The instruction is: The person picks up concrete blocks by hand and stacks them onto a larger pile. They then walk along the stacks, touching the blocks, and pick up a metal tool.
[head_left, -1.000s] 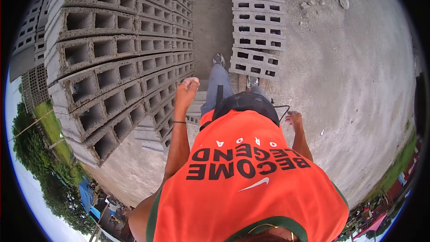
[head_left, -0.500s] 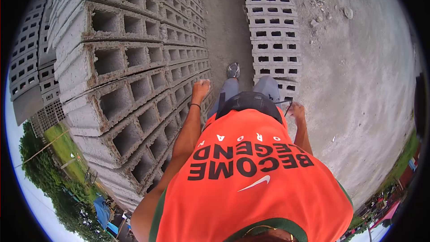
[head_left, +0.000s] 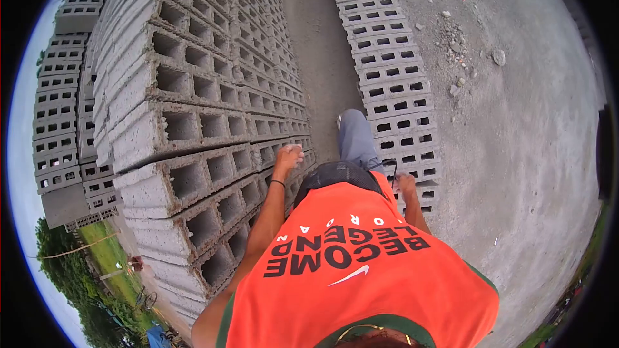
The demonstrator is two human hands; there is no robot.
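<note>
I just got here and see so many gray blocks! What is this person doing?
A person in an orange shirt stands in a dirt lane between a tall stack of hollow concrete blocks and a low row of blocks on the ground. The left hand is raised by the tall stack, fingers curled. The right hand hangs near the low row. Neither holds anything.
</note>
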